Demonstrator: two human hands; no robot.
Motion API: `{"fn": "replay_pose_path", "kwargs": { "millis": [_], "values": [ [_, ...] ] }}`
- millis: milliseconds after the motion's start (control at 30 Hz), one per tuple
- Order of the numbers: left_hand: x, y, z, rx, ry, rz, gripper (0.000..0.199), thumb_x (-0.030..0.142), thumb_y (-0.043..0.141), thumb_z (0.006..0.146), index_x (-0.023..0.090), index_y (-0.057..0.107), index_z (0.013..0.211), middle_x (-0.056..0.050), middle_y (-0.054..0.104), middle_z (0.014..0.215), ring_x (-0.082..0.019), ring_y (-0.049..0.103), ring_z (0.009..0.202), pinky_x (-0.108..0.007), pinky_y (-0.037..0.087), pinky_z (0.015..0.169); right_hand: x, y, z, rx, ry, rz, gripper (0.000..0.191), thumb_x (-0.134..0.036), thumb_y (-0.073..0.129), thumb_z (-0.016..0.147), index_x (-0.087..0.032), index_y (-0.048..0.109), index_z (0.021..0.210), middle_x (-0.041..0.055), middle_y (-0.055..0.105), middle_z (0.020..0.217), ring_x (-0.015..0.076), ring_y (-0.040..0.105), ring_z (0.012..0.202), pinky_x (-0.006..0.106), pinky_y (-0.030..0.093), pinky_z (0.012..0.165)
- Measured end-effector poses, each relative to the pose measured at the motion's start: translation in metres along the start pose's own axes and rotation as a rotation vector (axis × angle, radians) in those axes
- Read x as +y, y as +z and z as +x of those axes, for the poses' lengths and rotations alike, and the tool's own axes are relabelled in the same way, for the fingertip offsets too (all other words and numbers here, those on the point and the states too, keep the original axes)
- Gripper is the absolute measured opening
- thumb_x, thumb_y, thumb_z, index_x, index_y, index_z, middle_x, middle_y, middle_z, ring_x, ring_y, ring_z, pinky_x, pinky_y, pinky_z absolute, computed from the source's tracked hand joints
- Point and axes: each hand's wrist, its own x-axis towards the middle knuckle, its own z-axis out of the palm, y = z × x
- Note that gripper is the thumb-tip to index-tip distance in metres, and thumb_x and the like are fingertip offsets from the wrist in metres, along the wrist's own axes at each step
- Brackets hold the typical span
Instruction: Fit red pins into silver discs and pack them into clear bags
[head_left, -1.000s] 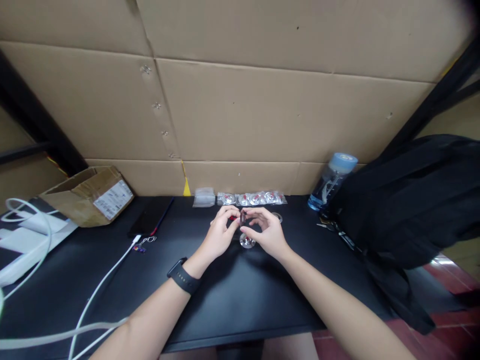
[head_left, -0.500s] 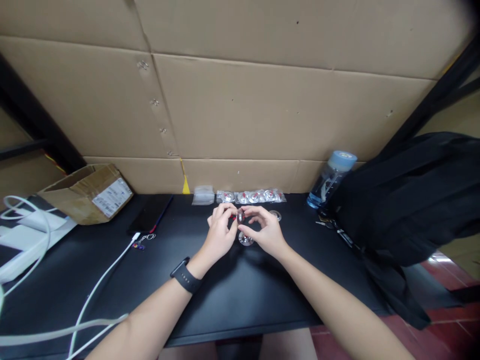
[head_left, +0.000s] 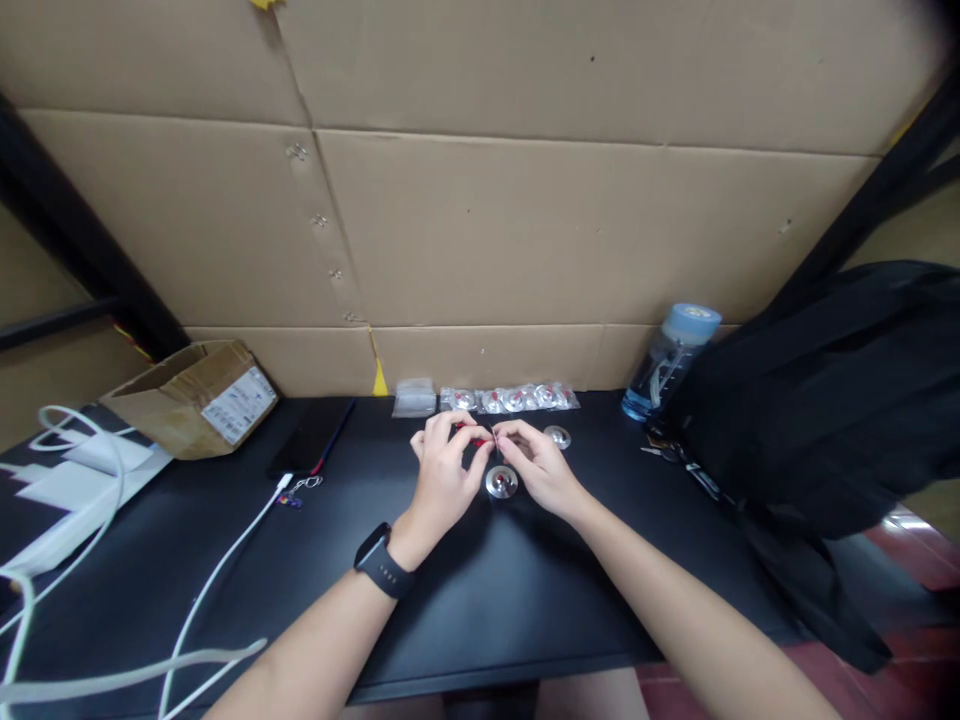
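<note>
Above the black table, my left hand (head_left: 446, 465) and my right hand (head_left: 541, 468) meet with fingertips pinched together. Between them is a small silvery metal disc (head_left: 495, 440), seen nearly edge-on and mostly covered by the fingers. Something red (head_left: 478, 441) shows at my left fingers; its shape is too small to make out. Just below the hands lies a round metal disc with a red centre (head_left: 501, 482). Another silvery disc (head_left: 557, 437) rests beyond my right hand, with its middle open or dark.
Clear packets of red-centred discs (head_left: 514, 400) line the cardboard wall beside a stack of clear bags (head_left: 415, 397). Leftward are a phone (head_left: 309, 440), white cable (head_left: 225, 560) and cardboard box (head_left: 180, 410). A water bottle (head_left: 671, 355), keys (head_left: 660, 447) and black backpack (head_left: 832, 400) stand right.
The held disc has turned from showing its face to nearly edge-on, and my right fingers have closed in around it. The disc below is now more exposed. The camera view has shifted slightly.
</note>
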Motion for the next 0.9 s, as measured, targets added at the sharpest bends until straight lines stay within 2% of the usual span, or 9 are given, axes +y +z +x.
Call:
{"fn": "replay_pose_path", "kwargs": {
  "millis": [133,200,267,367,467,533,633,733,900],
  "values": [
    [-0.001,-0.003,0.003,-0.047,0.014,-0.116,0.014,0.029,0.055,0.100,0.023,0.068,0.100,-0.006,0.066,0.112,-0.023,0.059,0.111,-0.040,0.036,0.096,0.000,-0.005,0.002,0.017,-0.046,-0.124,0.021,-0.040,0.060,0.098,-0.021,0.066,0.091,0.0079,0.067,0.114,0.0203,0.065,0.103,0.029,0.052,0.078],
    [-0.003,-0.005,0.005,-0.109,0.034,-0.164,0.018,0.031,0.052,0.102,0.023,0.066,0.109,-0.006,0.066,0.116,-0.022,0.059,0.112,-0.040,0.036,0.096,0.000,-0.007,0.003,0.010,-0.056,-0.207,0.017,-0.036,0.062,0.096,-0.021,0.068,0.090,0.0086,0.066,0.117,0.0212,0.064,0.106,0.030,0.052,0.078],
    [-0.006,-0.004,0.006,-0.202,0.065,-0.151,0.021,0.035,0.058,0.099,0.026,0.067,0.115,-0.005,0.066,0.122,-0.023,0.057,0.117,-0.040,0.036,0.096,0.000,-0.010,0.003,-0.007,-0.070,-0.262,0.014,-0.032,0.062,0.096,-0.021,0.068,0.090,0.0090,0.065,0.119,0.0214,0.063,0.108,0.031,0.052,0.080],
    [-0.013,0.001,0.007,-0.328,0.071,-0.112,0.019,0.035,0.070,0.090,0.029,0.074,0.108,-0.003,0.068,0.122,-0.026,0.056,0.117,-0.041,0.036,0.095,-0.002,-0.013,0.003,-0.023,-0.077,-0.270,0.013,-0.029,0.060,0.096,-0.021,0.068,0.090,0.0091,0.064,0.120,0.0210,0.063,0.109,0.032,0.052,0.083],
    [-0.023,0.006,0.008,-0.395,0.014,-0.154,0.009,0.034,0.073,0.089,0.030,0.080,0.093,-0.002,0.070,0.114,-0.024,0.057,0.111,-0.040,0.038,0.092,-0.005,-0.014,0.003,-0.016,-0.084,-0.322,0.012,-0.026,0.061,0.094,-0.020,0.067,0.086,0.0082,0.065,0.117,0.0203,0.063,0.105,0.031,0.051,0.081],
    [-0.030,0.007,0.010,-0.400,-0.010,-0.117,0.009,0.036,0.074,0.088,0.032,0.082,0.089,-0.001,0.069,0.111,-0.024,0.057,0.111,-0.041,0.038,0.093,-0.007,-0.015,0.003,-0.032,-0.095,-0.417,0.011,-0.022,0.060,0.094,-0.020,0.066,0.084,0.0066,0.067,0.106,0.0191,0.064,0.097,0.030,0.049,0.079],
    [-0.042,0.005,0.013,-0.390,-0.009,0.017,0.014,0.037,0.069,0.093,0.032,0.082,0.091,-0.003,0.069,0.105,-0.025,0.057,0.106,-0.041,0.036,0.089,-0.006,-0.019,0.001,-0.184,-0.078,-0.603,0.002,-0.022,0.067,0.089,-0.021,0.067,0.090,0.0033,0.067,0.092,0.0180,0.062,0.085,0.030,0.046,0.076],
    [-0.050,0.002,0.016,-0.400,-0.004,0.052,0.022,0.037,0.061,0.098,0.032,0.082,0.099,-0.003,0.073,0.099,-0.022,0.060,0.098,-0.038,0.034,0.085,0.001,-0.021,-0.001,-0.322,-0.059,-0.714,0.016,-0.023,0.076,0.082,-0.022,0.069,0.096,0.0026,0.068,0.093,0.0191,0.062,0.088,0.030,0.046,0.079],
    [-0.052,-0.001,0.018,-0.379,-0.037,0.024,0.020,0.036,0.061,0.098,0.034,0.081,0.103,-0.002,0.079,0.103,-0.023,0.065,0.100,-0.039,0.031,0.087,0.016,-0.020,-0.001,-0.376,-0.037,-0.730,0.008,-0.016,0.073,0.085,-0.022,0.072,0.089,0.0024,0.069,0.091,0.0177,0.064,0.088,0.028,0.046,0.080]
  ]
}}
